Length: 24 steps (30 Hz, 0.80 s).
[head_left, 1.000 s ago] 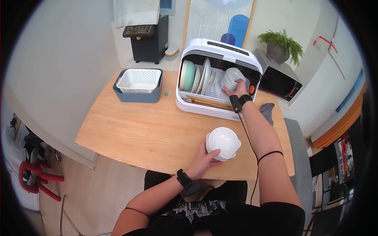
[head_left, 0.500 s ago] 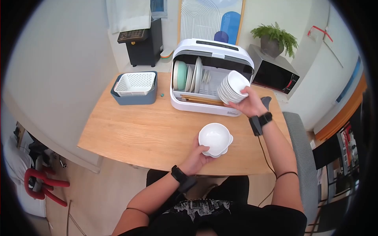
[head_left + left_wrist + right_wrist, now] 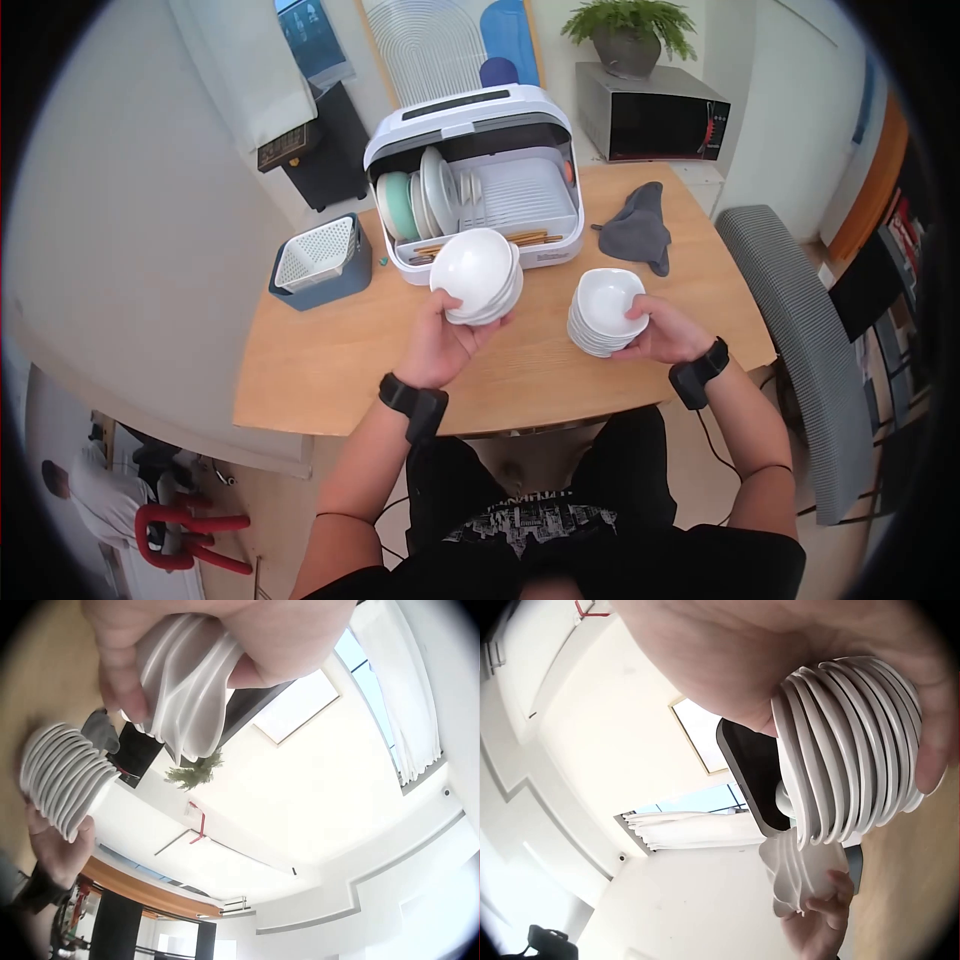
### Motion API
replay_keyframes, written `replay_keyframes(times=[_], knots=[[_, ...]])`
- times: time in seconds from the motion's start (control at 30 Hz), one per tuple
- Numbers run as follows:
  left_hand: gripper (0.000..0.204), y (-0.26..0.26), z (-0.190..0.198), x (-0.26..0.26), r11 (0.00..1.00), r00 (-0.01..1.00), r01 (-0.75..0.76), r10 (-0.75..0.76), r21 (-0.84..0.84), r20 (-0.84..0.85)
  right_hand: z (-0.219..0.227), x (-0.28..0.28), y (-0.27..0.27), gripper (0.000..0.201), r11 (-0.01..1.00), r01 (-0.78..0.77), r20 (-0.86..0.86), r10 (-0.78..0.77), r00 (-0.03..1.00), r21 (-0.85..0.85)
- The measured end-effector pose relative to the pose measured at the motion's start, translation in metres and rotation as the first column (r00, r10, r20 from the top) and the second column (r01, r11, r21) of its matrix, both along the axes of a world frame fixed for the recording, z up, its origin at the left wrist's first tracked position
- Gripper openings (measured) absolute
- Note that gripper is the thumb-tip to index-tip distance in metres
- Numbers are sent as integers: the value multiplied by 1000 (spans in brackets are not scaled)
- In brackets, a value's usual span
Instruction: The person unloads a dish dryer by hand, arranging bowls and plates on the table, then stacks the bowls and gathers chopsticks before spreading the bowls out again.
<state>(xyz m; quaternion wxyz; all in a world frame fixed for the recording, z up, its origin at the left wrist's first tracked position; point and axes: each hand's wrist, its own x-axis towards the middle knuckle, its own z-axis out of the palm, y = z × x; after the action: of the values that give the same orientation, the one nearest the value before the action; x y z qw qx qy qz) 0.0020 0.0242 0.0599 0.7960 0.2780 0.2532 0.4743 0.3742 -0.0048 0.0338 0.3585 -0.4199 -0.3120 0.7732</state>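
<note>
My left hand (image 3: 437, 345) grips a short stack of white bowls (image 3: 472, 275), thumb over the rim and fingers beneath. Small lugs stick out from their rims in the left wrist view. On the right, my other hand (image 3: 672, 332) holds a taller stack of small white dishes (image 3: 605, 308), its thumb inside the top one. Both stacks are tilted toward me above the table. Behind the left stack stands a white dish cabinet (image 3: 512, 98) with its front raised. Plates (image 3: 437, 190) and a mint-green dish (image 3: 397, 205) stand upright in its left part; the right part shows bare ribbed rack.
Chopsticks (image 3: 535, 238) lie in the cabinet's front tray. A white basket (image 3: 318, 255) sits inside a blue-grey bin (image 3: 350, 287) at the table's left. A grey cloth (image 3: 637, 228) lies at the right, before a microwave (image 3: 655, 125). A grey padded bench (image 3: 790, 330) borders the table.
My right hand has lifted the dish stack out of the cabinet and brought it nearer me. The left hand has raised its bowls and moved them toward the cabinet. The head view has turned.
</note>
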Motion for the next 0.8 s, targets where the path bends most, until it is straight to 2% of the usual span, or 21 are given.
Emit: replay_keyframes(times=[0.13,0.27,0.33,0.4,0.43,0.5,0.63,0.7,0.73,0.8], knots=[[75,47,34,13,996,998,44,-41,72,-41,-17,5,6,62,999,-42,-48,41,998,-20],[71,86,58,36,1000,995,29,-28,3,-91,-23,9,12,67,995,-104,-84,103,991,-8],[69,113,59,44,999,992,34,-37,-24,-123,-23,9,11,71,993,-118,-97,117,988,-7],[69,140,57,52,999,988,43,-47,-27,-144,-23,7,9,78,993,-113,-1,113,994,29],[69,154,56,58,996,988,35,-46,-81,-145,-20,6,8,78,994,-109,-10,109,994,31],[68,171,56,69,986,989,-22,-2,-164,-149,-13,6,5,92,981,-167,54,162,985,103],[66,207,46,79,976,989,-16,-17,-219,-149,1,13,-6,102,981,-181,97,174,980,74],[66,222,40,84,968,989,-24,-13,-249,-148,6,20,-16,107,981,-139,230,105,967,134],[67,229,39,86,961,990,-32,-8,-274,-141,3,25,-19,107,981,-143,225,111,968,131],[67,242,36,92,956,989,-40,-4,-290,-150,-5,40,-26,90,941,-39,452,-126,883,337]])
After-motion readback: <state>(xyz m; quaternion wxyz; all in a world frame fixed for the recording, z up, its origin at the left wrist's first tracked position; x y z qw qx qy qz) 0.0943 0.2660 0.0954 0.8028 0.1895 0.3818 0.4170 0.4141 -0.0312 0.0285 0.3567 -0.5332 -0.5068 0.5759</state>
